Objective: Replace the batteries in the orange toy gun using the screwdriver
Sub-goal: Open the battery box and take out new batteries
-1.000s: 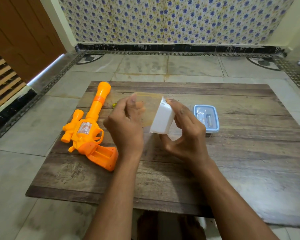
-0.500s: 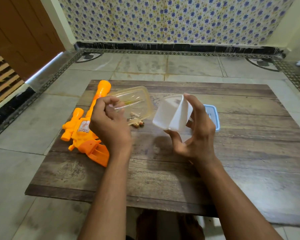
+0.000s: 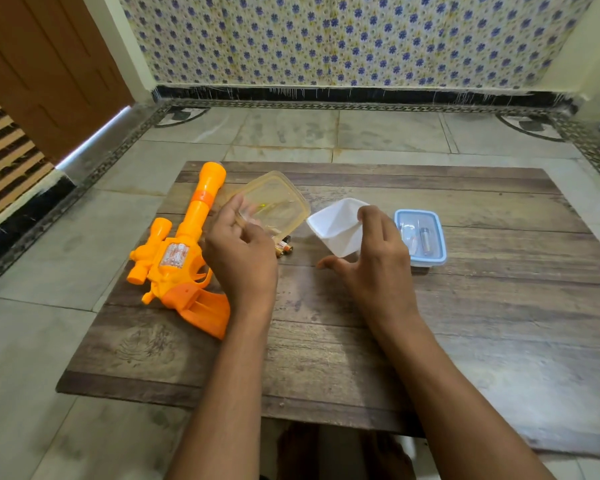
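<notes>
A single view is given, taken from a wide-angle camera worn on the head, so no second view is shared. The scene is looked at forward and steeply downward, from just above and behind the two bare forearms, which enter from the bottom edge. The dark wooden plank surface (image 3: 465, 306) is seen close, filling the middle and lower part of the picture, and its near edge is cut off at the bottom right. Beyond the left grip (image 3: 239, 258) and the right grip (image 3: 374, 261), the grey tiled floor (image 3: 291, 133) and the blue-flowered tiled wall (image 3: 343, 39) are seen farther off, bent by the lens toward the corners.
</notes>
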